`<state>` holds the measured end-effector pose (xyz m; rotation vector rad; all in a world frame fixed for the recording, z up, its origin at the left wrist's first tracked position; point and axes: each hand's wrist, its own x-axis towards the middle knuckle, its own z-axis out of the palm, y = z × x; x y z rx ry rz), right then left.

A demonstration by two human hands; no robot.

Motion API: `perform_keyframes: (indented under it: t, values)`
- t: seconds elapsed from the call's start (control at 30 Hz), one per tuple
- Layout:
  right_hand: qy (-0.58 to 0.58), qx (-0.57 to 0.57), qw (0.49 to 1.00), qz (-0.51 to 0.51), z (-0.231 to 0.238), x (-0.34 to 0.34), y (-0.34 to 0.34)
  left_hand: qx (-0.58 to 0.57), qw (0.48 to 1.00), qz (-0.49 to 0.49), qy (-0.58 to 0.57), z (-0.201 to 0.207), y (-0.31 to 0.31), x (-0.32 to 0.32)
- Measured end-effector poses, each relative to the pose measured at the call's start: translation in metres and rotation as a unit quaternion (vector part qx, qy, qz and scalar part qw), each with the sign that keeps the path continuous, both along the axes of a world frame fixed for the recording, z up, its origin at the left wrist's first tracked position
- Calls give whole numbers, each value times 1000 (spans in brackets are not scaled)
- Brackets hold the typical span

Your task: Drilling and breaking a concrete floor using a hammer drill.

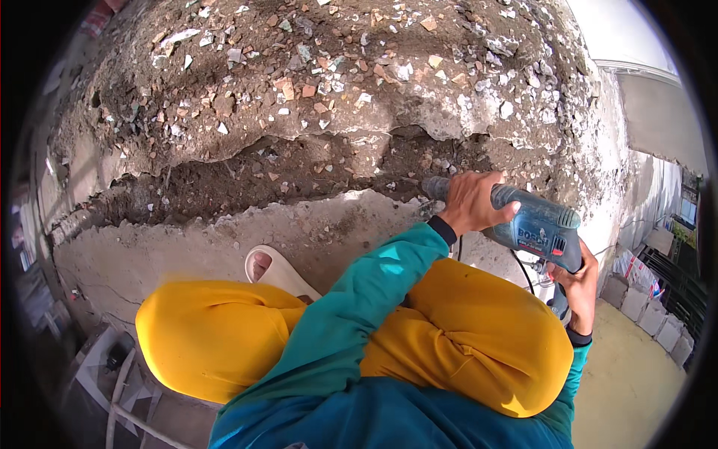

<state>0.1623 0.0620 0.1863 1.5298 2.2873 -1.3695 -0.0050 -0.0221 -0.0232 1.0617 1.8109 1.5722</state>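
A blue rotary hammer (540,221) lies sideways across my right knee side, its dark nose pointing left toward the broken concrete edge. My left hand (473,202) is wrapped round its front part, just behind the nose. Round the rear handle my right hand (580,290) is closed, with the handle partly hidden by the palm. A black cord hangs below the tool body. Any bit at the nose cannot be made out against the soil. In front runs a rough trench (299,170) of brown earth between jagged concrete edges.
Beyond the trench, broken ground (321,82) is strewn with stone and tile chips. A concrete slab (179,254) lies on the near side, under my pale sandal (283,273). Grey blocks (652,318) stand in a row at right. Pipes (120,389) lie at lower left.
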Motion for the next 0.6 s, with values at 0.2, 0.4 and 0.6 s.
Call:
perform_keyframes:
  t: [0.2,0.4,0.6]
  values:
    - [24,30,998,-43,36,31,-10,53,998,-27,-3,51,8,3]
    - [17,23,999,-15,-43,6,-9,46,998,-39,11,-19,11,-9]
    - [32,-109,993,-32,-61,-3,17,-102,992,-68,-10,-35,23,-17]
